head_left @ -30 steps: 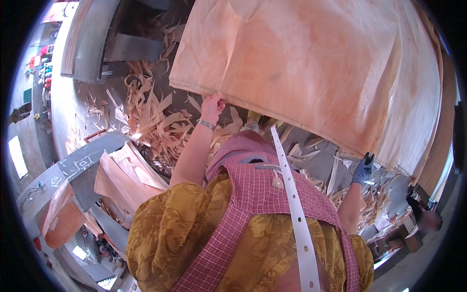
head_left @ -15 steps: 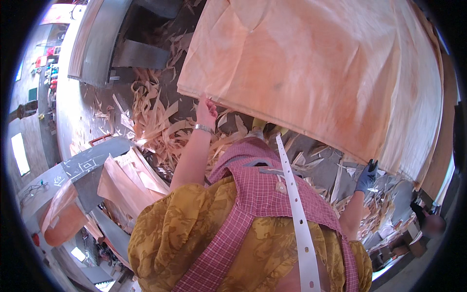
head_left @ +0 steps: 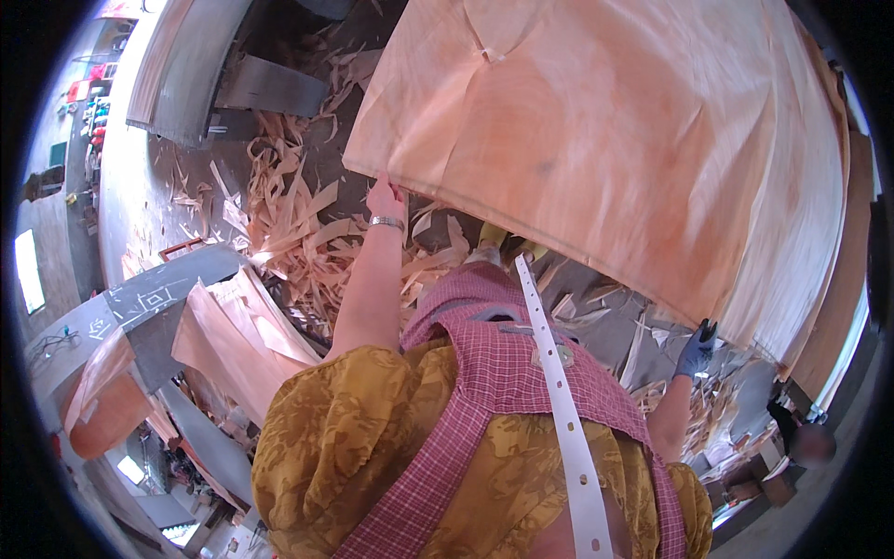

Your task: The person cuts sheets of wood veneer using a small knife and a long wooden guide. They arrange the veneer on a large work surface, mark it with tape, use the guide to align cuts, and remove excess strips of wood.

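Observation:
A large sheet of thin wood veneer, pale orange with creases and a small tear, lies on a stack in front of me. My left hand, bare with a metal watch band at the wrist, is closed on the sheet's near edge close to its left corner. Farther right along that same edge is my right hand, in a grey glove with dark fingertips. Its fingers pinch the veneer's rim, and the thumb side is partly hidden.
Curled veneer scraps litter the floor on the left and below the stack. At lower left, veneer pieces hang by a grey curved machine part. Another person is at far right. A perforated white strap hangs before my chest.
My left hand has shifted slightly left and away from me along the edge, its grip turned a little. My right hand sits slightly lower in view, still at the edge.

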Action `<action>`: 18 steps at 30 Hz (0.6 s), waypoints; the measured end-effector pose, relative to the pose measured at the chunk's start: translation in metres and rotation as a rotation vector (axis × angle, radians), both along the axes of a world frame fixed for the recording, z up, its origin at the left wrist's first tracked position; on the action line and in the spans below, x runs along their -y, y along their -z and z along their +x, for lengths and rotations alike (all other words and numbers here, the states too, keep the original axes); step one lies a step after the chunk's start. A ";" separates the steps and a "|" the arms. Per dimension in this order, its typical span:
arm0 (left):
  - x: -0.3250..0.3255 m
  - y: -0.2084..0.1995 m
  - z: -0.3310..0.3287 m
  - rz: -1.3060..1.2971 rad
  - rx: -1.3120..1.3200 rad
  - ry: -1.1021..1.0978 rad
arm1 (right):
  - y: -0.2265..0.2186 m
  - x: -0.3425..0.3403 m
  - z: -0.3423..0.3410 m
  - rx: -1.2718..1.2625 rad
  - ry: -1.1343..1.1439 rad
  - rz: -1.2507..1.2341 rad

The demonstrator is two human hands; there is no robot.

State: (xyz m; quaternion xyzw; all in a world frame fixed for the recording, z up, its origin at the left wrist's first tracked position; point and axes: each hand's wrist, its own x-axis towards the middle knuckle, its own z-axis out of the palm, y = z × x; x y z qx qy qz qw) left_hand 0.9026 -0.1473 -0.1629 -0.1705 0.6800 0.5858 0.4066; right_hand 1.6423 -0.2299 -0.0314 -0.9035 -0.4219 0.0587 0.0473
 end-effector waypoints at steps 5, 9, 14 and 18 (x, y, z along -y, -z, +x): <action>-0.006 -0.012 0.005 -0.017 -0.089 -0.007 | 0.003 0.003 0.003 -0.033 -0.006 0.049; -0.006 -0.025 0.005 -0.048 -0.035 -0.010 | 0.013 0.010 0.015 -0.028 -0.023 0.076; -0.004 -0.049 0.037 -0.405 -0.905 0.301 | 0.008 0.010 0.006 -0.116 -0.035 0.181; -0.022 -0.105 0.141 0.137 -1.533 1.352 | 0.027 0.020 0.026 -0.229 0.010 0.280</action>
